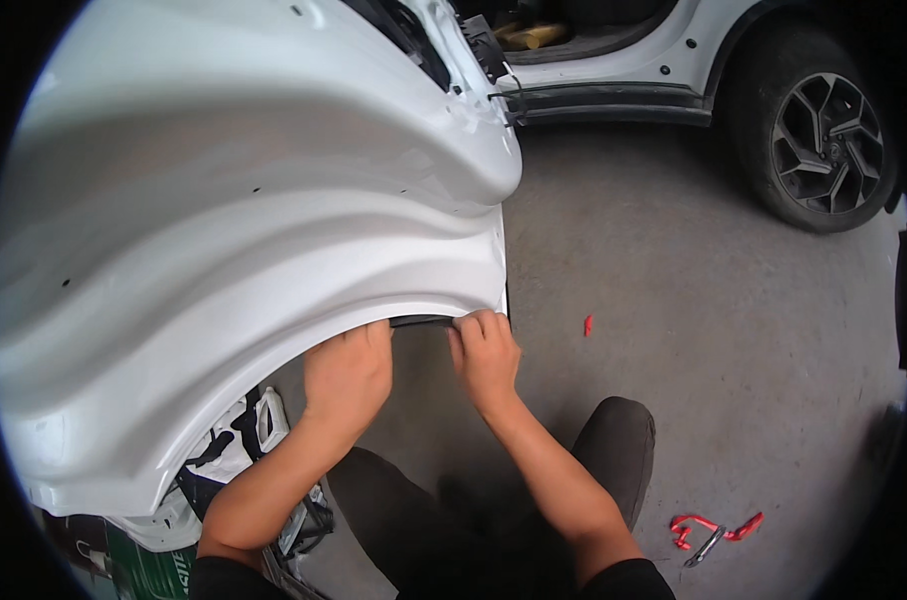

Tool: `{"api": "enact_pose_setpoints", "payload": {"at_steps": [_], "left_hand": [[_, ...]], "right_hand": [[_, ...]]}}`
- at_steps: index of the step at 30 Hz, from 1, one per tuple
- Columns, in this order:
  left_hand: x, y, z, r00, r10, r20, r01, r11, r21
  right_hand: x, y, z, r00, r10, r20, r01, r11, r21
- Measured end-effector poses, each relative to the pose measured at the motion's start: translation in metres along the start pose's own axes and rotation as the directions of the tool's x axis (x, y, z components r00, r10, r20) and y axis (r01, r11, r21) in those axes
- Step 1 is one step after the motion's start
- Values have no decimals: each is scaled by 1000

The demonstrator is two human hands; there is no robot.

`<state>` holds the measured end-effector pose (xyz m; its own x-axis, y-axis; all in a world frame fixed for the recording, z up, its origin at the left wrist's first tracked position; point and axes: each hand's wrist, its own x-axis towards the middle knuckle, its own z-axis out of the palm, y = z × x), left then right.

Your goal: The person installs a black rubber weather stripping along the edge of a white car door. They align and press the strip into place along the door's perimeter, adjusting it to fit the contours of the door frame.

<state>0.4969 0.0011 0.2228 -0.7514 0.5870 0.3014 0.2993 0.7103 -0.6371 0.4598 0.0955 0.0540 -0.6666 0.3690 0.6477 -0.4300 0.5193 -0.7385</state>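
Observation:
A large white car body panel (304, 260), with a curved lower edge, fills the left and upper middle of the head view. Along that edge a short length of black strip (422, 321) shows between my hands. My left hand (349, 375) is closed at the edge left of this gap, its fingertips tucked out of sight. On the other side my right hand (488, 362) is closed too, fingers curled over the edge near the panel's right corner. Both hands appear to grip the strip, though the contact itself is hidden.
A white car's sill (614, 100) and wheel (834, 145) stand at the upper right. Red pieces with a metal tool (709, 548) lie on the grey floor (664, 320), and a small red piece (589, 325) lies farther off. A green box (149, 565) sits lower left.

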Motion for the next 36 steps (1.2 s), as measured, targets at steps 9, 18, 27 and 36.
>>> {"api": "enact_pose_setpoints", "payload": {"at_steps": [9,18,27,36], "left_hand": [[-1,-6,6,989,130,-74,-129,992,10],[-8,-13,17,978,159,-137,-150,986,70],[-9,-14,20,965,186,-186,-176,982,69],[2,-9,8,970,194,-149,-183,980,79]], "right_hand": [[-4,15,-12,993,-10,118,3,998,56],[46,-24,-47,849,-501,166,464,859,216],[36,-32,-29,876,-365,317,383,924,4],[27,-34,-5,943,-245,226,250,968,7]]}}
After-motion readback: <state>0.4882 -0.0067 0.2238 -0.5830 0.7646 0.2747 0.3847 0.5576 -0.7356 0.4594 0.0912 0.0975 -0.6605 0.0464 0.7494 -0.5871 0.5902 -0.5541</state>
